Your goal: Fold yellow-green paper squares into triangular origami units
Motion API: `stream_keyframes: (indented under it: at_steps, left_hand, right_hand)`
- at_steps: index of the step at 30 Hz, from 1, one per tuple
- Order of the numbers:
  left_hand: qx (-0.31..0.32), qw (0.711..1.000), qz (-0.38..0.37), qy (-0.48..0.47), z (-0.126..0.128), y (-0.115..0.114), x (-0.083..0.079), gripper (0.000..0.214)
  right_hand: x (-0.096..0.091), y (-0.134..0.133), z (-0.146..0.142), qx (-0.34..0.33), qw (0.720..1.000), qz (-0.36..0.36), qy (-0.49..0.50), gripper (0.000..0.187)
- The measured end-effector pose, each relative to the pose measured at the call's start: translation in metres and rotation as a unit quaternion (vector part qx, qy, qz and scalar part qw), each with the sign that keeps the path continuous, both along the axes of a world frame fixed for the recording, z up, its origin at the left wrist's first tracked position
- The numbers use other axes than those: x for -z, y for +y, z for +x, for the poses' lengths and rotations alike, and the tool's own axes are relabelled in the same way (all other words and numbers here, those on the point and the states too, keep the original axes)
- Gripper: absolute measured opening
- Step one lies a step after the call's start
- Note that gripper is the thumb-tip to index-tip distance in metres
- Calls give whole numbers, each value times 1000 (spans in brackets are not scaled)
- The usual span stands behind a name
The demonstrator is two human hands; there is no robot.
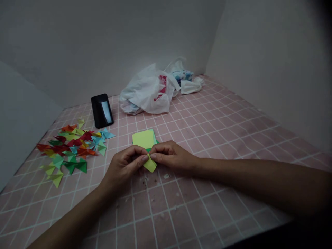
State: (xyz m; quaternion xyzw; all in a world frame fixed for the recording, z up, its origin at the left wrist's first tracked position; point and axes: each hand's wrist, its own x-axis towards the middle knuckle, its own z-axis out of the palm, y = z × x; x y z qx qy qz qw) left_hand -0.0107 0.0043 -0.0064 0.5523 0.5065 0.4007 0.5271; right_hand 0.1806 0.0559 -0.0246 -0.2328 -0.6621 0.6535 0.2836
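My left hand [124, 166] and my right hand [171, 154] meet at the middle of the mat, their fingertips pinching a folded piece of yellow-green paper [150, 164] from either side. The fold's top is hidden by my fingers. Just beyond my hands lies a small stack of square origami paper [143, 139], yellow-green on top with green and pale blue edges showing beneath. To the left of my left hand is a loose pile of folded paper triangles [70, 147] in red, orange, green, yellow and blue.
The pink grid mat [207, 138] is bordered by grey walls at the back and sides. A black phone [102, 110] leans near the back left. Behind my hands are a white plastic bag [146, 90] and crumpled tissue [190, 86]. Small paper scraps [166, 176] lie near my hands.
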Motion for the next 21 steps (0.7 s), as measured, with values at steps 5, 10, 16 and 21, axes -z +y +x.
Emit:
stream_keyframes:
  at_steps: [5,10,16,21]
  left_hand:
    - [6,1000,2,-4,-1,0,-1,14]
    - [9,1000,1,-13,0,1,-3,14]
    - [9,1000,-4,-7,1,0,-5,14]
    - [5,1000,-5,-7,1,0,-5,13]
  right_hand:
    - [1,0,0,-17,998,-42,31,25]
    - [3,1,0,-30,995,-74,54,30]
    - [2,0,1,-33,995,-80,54,33]
    - [0,-1,0,-22,998,-58,27,32]
